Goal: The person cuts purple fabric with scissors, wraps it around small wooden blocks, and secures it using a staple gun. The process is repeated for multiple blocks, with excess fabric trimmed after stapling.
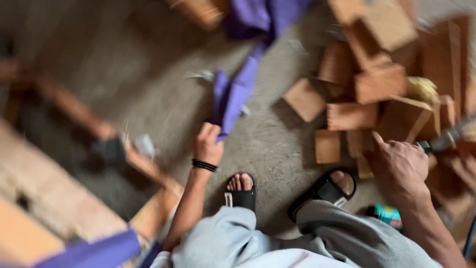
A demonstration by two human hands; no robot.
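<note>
L hand (207, 144) is pinched shut on the lower end of a purple cloth (233, 94), fingers curled over the fabric's edge; a black band (204, 165) sits on that wrist. The cloth trails up and away across the concrete floor (163, 79) to a bigger bunched part near the top of the view.

R hand (400, 166) is closed round the handle of a tool (444, 141) w/ a dark grip and metal-looking shaft, index finger stuck out straight toward the wood. Frame is motion-blurred, so can't tell what kind of tool it is.

Just in front of and around the R hand: a heap of small wooden blocks (352, 115), reddish-brown, lying at all angles, some touching, some stacked. One block (304, 99) lies a bit apart on the L edge of the heap.

Below the hands: both feet in black slide sandals (241, 196) on the floor, grey trousers (233, 238) over the knees. A teal object (386, 214) lies by the R foot, partly hidden by the leg.

Far L: long wooden beams and boards (49, 198), heavily blurred, w/ a purple strip (94, 253) at the bottom edge.
</note>
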